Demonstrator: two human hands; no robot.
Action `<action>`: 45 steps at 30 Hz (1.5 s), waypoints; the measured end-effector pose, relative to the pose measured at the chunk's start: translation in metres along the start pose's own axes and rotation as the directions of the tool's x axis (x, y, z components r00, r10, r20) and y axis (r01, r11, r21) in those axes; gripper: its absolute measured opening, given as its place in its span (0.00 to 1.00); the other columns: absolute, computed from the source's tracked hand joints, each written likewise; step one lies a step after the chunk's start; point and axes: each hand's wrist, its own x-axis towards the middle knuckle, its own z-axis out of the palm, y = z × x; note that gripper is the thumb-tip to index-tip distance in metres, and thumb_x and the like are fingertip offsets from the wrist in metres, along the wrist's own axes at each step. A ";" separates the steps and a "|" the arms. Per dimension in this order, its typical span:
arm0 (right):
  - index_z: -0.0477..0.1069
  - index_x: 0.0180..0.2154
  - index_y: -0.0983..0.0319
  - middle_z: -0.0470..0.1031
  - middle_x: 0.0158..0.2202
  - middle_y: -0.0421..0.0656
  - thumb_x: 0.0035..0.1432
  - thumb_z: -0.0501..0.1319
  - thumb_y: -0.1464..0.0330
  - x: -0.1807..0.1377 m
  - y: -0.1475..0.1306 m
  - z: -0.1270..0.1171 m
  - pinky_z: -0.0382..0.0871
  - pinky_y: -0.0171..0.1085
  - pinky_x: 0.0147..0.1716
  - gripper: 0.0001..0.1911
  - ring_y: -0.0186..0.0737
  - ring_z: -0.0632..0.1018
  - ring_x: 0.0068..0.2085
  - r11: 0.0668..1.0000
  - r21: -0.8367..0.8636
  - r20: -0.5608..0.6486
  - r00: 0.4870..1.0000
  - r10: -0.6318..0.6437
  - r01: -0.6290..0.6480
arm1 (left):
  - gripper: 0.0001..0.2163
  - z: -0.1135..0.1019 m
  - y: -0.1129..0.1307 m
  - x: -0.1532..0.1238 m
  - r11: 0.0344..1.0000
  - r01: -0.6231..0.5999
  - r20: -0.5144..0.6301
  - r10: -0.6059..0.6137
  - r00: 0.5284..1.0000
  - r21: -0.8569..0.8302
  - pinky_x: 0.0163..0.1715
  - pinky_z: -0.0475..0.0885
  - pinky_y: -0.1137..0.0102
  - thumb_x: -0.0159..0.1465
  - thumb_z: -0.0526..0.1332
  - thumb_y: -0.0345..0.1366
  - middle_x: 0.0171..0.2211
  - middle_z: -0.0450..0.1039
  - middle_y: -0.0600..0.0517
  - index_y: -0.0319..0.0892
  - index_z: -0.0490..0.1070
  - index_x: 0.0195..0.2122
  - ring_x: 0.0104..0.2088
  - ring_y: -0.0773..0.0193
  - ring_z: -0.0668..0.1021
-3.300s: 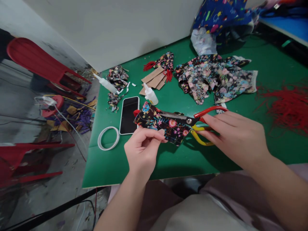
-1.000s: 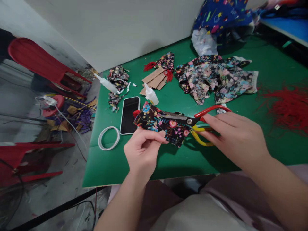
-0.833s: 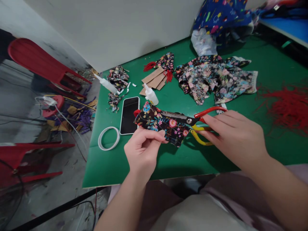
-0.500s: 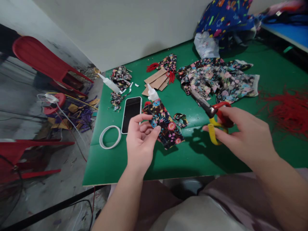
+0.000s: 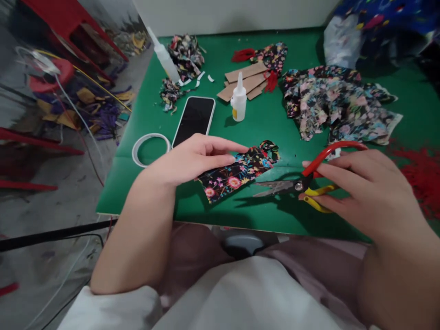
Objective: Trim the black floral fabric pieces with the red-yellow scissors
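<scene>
My left hand (image 5: 202,158) pinches a strip of black floral fabric (image 5: 228,176) between thumb and fingers, low over the green table. Scissors (image 5: 297,185) with red and yellow handles are in my right hand (image 5: 357,188). Their blades point left toward the fabric, slightly parted, and do not appear to touch it. A small coil of floral fabric scrap (image 5: 270,151) lies at the strip's far right end. Behind the strip a small white glue bottle (image 5: 239,103) stands upright.
Left on the green table (image 5: 137,197) are a phone (image 5: 194,117), a tape roll (image 5: 135,153) and another glue bottle (image 5: 167,59). Brown card strips (image 5: 245,80) lie farther back. Crumpled floral fabric (image 5: 340,101) and red threads (image 5: 421,172) are on the right.
My left hand has turned the fabric strip from steeply slanted to nearly level. The scissors have swung down and now point left toward it. The view has tilted downward.
</scene>
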 end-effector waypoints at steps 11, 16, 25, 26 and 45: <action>0.65 0.42 0.58 0.69 0.35 0.46 0.55 0.59 0.67 0.008 -0.014 0.008 0.66 0.44 0.35 0.11 0.46 0.70 0.36 0.996 0.010 0.084 0.993 -0.088 0.087 | 0.04 0.003 0.002 0.000 0.983 0.112 -0.336 -0.057 0.940 0.146 0.25 0.74 0.74 0.49 0.67 0.29 0.21 0.75 0.56 0.45 0.77 0.23 0.27 0.63 0.80; 0.66 0.43 0.60 0.69 0.35 0.47 0.56 0.58 0.67 0.010 -0.018 0.011 0.65 0.44 0.35 0.11 0.45 0.70 0.37 0.992 0.054 0.103 0.987 -0.120 0.115 | 0.03 -0.003 -0.012 0.002 0.996 0.091 -0.273 -0.082 0.959 0.021 0.27 0.75 0.72 0.48 0.68 0.30 0.23 0.77 0.56 0.44 0.77 0.22 0.30 0.61 0.81; 0.66 0.45 0.59 0.69 0.35 0.46 0.57 0.58 0.68 0.012 -0.021 0.016 0.65 0.43 0.35 0.13 0.44 0.69 0.37 0.983 0.137 0.137 0.980 -0.143 0.125 | 0.02 -0.007 -0.018 0.004 0.988 0.138 -0.393 -0.102 0.914 0.063 0.26 0.74 0.74 0.50 0.67 0.31 0.23 0.76 0.58 0.44 0.77 0.23 0.32 0.62 0.81; 0.67 0.45 0.59 0.69 0.35 0.47 0.57 0.58 0.67 0.012 -0.021 0.017 0.65 0.44 0.36 0.12 0.44 0.69 0.37 0.982 0.141 0.139 0.980 -0.142 0.123 | 0.02 -0.007 -0.018 0.004 0.990 0.140 -0.419 -0.121 0.900 0.014 0.26 0.74 0.73 0.51 0.66 0.30 0.22 0.75 0.58 0.44 0.77 0.23 0.32 0.61 0.81; 0.69 0.45 0.61 0.69 0.35 0.44 0.55 0.60 0.67 0.013 -0.026 0.022 0.65 0.41 0.36 0.14 0.40 0.69 0.36 0.975 0.180 0.093 0.984 -0.150 0.132 | 0.05 -0.002 -0.026 0.006 0.964 0.046 -0.223 0.014 0.975 0.263 0.22 0.71 0.74 0.47 0.68 0.29 0.19 0.73 0.58 0.46 0.76 0.20 0.22 0.65 0.78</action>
